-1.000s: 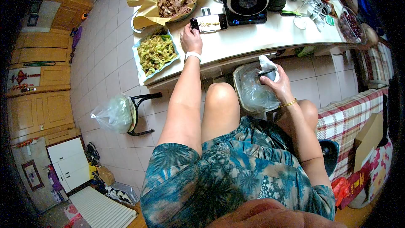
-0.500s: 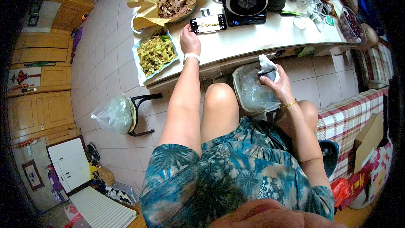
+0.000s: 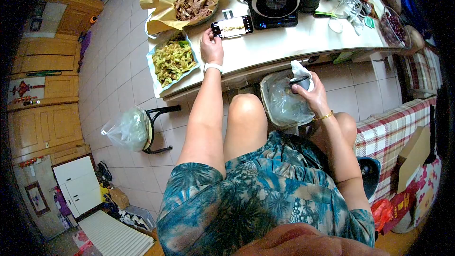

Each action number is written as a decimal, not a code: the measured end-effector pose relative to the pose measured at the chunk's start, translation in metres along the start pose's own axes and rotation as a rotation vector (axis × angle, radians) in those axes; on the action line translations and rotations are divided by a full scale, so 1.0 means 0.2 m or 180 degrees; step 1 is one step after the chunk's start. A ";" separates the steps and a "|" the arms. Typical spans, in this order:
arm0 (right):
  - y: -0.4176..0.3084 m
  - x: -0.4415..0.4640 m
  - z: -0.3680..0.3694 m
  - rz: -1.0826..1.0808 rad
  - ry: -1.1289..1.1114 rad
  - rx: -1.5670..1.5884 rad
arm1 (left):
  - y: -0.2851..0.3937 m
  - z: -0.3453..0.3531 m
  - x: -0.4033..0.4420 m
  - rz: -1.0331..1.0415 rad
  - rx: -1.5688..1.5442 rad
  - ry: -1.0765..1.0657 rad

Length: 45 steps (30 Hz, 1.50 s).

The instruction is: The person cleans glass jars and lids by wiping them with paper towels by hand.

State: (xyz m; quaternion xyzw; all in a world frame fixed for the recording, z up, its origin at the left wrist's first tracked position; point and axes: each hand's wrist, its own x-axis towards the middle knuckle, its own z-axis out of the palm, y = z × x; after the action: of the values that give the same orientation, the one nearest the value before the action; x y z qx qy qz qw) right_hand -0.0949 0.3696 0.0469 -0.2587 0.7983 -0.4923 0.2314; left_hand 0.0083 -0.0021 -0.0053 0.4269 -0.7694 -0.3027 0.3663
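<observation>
Right of centre, the right hand [image 3: 311,92] curls round a grey cup [image 3: 302,84] and tissue [image 3: 300,69] by a bagged bin [image 3: 283,104]; upper centre, the left hand [image 3: 211,50], fingers close together, touches the left end of the phone [image 3: 232,27], screen up, long axis left-right, right end higher; left, a dish [image 3: 158,84] holds greens [image 3: 173,61]; beyond, paper [image 3: 163,4] holds brown strips [image 3: 195,3].

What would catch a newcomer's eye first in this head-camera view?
Probably the teal palm-print clothing filling the lower middle. Next come the sliced meat on brown paper and the green vegetable dish, at the table's left end, beside the lit phone that the left hand touches. The right hand holds a dark-rimmed grey container and white tissue.
</observation>
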 end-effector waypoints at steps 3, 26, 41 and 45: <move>0.01 0.00 0.00 0.0008 0.0002 0.0059 | 0.04 -0.02 -0.02 -0.0103 -0.0063 -0.0038; 0.02 0.01 0.00 -0.0031 0.0028 0.0074 | 0.11 -0.05 -0.02 0.0009 0.0188 -0.0142; -0.01 0.00 -0.01 -0.0075 0.0047 -0.0033 | 0.00 -0.01 0.01 -0.0041 0.0063 -0.0212; 0.01 0.00 -0.01 -0.0125 0.0166 0.0081 | 0.05 -0.04 -0.02 0.0064 0.0095 -0.0003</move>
State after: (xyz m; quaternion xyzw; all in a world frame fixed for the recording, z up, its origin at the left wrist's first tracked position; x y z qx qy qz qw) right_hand -0.0970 0.3724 0.0457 -0.2584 0.7924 -0.5134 0.2042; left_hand 0.0124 0.0054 0.0055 0.4245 -0.7782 -0.2876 0.3626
